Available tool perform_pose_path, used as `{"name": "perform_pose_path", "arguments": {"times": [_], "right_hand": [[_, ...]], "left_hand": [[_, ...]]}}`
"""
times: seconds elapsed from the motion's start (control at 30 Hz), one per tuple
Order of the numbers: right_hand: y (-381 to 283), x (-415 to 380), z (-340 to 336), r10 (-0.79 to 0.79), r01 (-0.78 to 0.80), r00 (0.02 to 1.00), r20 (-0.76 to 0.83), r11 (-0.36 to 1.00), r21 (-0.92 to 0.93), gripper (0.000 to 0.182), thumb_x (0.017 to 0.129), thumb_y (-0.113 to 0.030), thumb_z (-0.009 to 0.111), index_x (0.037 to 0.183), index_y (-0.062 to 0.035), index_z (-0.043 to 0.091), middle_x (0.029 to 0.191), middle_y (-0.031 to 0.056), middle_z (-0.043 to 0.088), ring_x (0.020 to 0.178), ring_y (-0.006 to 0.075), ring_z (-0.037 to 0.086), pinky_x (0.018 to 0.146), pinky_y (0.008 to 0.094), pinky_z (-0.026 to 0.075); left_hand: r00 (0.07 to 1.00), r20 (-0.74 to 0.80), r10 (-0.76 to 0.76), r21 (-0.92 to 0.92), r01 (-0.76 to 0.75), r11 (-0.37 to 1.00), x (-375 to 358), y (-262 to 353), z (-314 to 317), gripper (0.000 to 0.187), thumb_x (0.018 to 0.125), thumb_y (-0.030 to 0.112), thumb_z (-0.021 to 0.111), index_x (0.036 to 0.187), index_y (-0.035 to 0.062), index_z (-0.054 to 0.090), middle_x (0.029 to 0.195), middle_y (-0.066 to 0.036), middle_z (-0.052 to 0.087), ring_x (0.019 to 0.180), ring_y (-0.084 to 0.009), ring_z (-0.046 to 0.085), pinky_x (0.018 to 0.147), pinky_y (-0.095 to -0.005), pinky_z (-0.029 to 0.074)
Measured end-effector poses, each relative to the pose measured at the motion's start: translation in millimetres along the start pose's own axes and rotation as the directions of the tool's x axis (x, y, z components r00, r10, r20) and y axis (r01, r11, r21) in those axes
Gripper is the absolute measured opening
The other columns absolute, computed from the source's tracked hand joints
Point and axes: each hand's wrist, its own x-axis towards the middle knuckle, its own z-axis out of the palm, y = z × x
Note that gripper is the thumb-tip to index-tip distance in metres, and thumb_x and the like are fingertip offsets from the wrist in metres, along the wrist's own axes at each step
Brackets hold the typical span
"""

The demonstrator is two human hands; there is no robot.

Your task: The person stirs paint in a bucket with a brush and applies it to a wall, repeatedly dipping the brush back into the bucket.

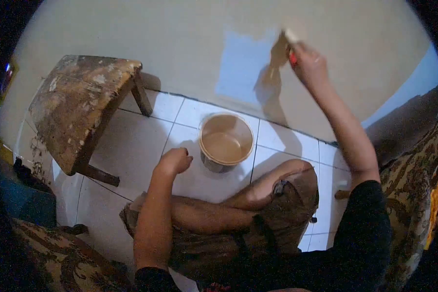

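My right hand point(310, 64) is raised at the wall, closed around a paintbrush point(291, 36) with a red handle. The brush's pale upper part is slightly blurred against the wall point(180, 44). A light blue-white patch point(241, 65) shows on the beige wall, left of the brush, with the shadow of hand and brush beside it. My left hand point(176, 160) hovers left of the bucket with its fingers curled in, apparently holding nothing. The round bucket point(252, 138) stands upright on the floor before my crossed legs, its inside beige.
A worn wooden stool point(82, 92) with paint stains stands at the left. White tiles point(131, 131) cover the floor up to the wall. Brown patterned fabric point(409, 180) hangs or lies at the right, and more is at the lower left. A blue-green object point(27, 199) sits at the left edge.
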Motion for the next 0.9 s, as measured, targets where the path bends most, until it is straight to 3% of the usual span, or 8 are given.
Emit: {"name": "perform_pose_path", "arguments": {"times": [0.13,0.2,0.23,0.3,0.6,0.67,0.73,0.9], "right_hand": [[5.0,1.3,-3.5,-0.112,0.107,0.969,-0.221,0.994,-0.033,0.016,0.079,-0.013,0.055,0.095,-0.0103,0.055,0.089,0.0073,0.059,0.076,0.0263,0.06,0.057,0.037,0.049],[-0.7,-27.7,23.0,-0.073,0.093,0.983,0.167,0.989,-0.116,0.023,0.079,-0.012,0.053,0.101,-0.0061,0.052,0.099,0.0109,0.058,0.087,0.0256,0.06,0.065,0.0345,0.051],[-6.6,-45.3,39.9,-0.071,0.043,0.961,0.266,0.993,0.111,0.033,0.077,-0.011,0.053,0.108,-0.0007,0.05,0.103,0.0178,0.057,0.093,0.0285,0.058,0.069,0.0345,0.052],[-19.4,-91.0,77.1,-0.317,0.332,0.932,0.173,0.941,-0.065,0.031,0.074,-0.014,0.056,0.1,0.0033,0.051,0.096,0.0211,0.056,0.091,0.0303,0.058,0.066,0.0346,0.053],[-70.0,-124.5,92.1,-0.263,0.171,0.846,0.464,0.957,0.233,0.014,0.073,-0.014,0.056,0.08,-0.0028,0.052,0.081,0.0137,0.057,0.073,0.0286,0.061,0.058,0.0376,0.052],[-33.5,-96.1,88.3,-0.09,-0.198,0.868,0.488,0.839,0.507,0.006,0.075,-0.009,0.053,0.079,-0.0064,0.056,0.076,0.0134,0.057,0.073,0.0296,0.06,0.064,0.0393,0.049],[-4.5,-46.5,52.2,-0.12,0.076,0.979,0.165,0.965,0.249,0.005,0.073,-0.008,0.055,0.078,-0.0077,0.057,0.075,0.0123,0.059,0.072,0.0279,0.06,0.063,0.0385,0.049],[16.0,24.5,-29.5,-0.025,0.024,0.999,-0.024,0.999,-0.046,0.02,0.079,-0.015,0.053,0.098,-0.0111,0.052,0.082,0.0103,0.058,0.073,0.0296,0.061,0.058,0.0406,0.05]], "left_hand": [[0.999,-0.033,0.014,0.009,-0.013,1.0,1.2,0.4,0.0,0.037,0.083,0.03,0.05,0.105,0.0011,0.059,0.107,-0.02,0.059,0.1,-0.0342,0.056,0.088,-0.0411,0.043],[0.999,-0.037,0.018,0.009,-0.018,1.0,2.8,1.0,-1.2,0.038,0.083,0.03,0.049,0.106,0.0015,0.058,0.107,-0.02,0.058,0.1,-0.034,0.056,0.088,-0.0413,0.043],[1.0,-0.026,0.016,0.016,-0.016,1.0,4.4,1.4,-0.5,0.038,0.083,0.031,0.049,0.105,0.0016,0.059,0.108,-0.02,0.058,0.101,-0.0338,0.055,0.088,-0.0414,0.043],[0.999,-0.035,0.01,0.025,-0.009,1.0,7.4,0.2,3.2,0.038,0.083,0.031,0.049,0.105,0.0016,0.059,0.108,-0.02,0.058,0.101,-0.0337,0.055,0.088,-0.0416,0.043],[0.984,-0.143,0.105,0.008,-0.105,0.994,4.7,-8.4,9.3,0.035,0.083,0.032,0.052,0.097,0.0017,0.062,0.097,-0.019,0.062,0.091,-0.035,0.059,0.083,-0.0421,0.045],[0.987,-0.109,0.115,0.033,-0.112,0.993,8.9,-7.7,9.9,0.035,0.083,0.032,0.053,0.098,0.0017,0.062,0.096,-0.019,0.062,0.09,-0.035,0.059,0.083,-0.042,0.045],[0.983,-0.135,0.121,0.048,-0.116,0.992,6.9,-10.5,11.9,0.035,0.083,0.032,0.054,0.098,0.0014,0.062,0.095,-0.02,0.062,0.088,-0.035,0.06,0.082,-0.0417,0.046],[0.992,-0.113,0.055,-0.004,-0.056,0.998,-10.7,-10.8,2.4,0.035,0.083,0.031,0.054,0.102,0.0025,0.061,0.098,-0.019,0.062,0.091,-0.0349,0.059,0.084,-0.0411,0.045]]}}
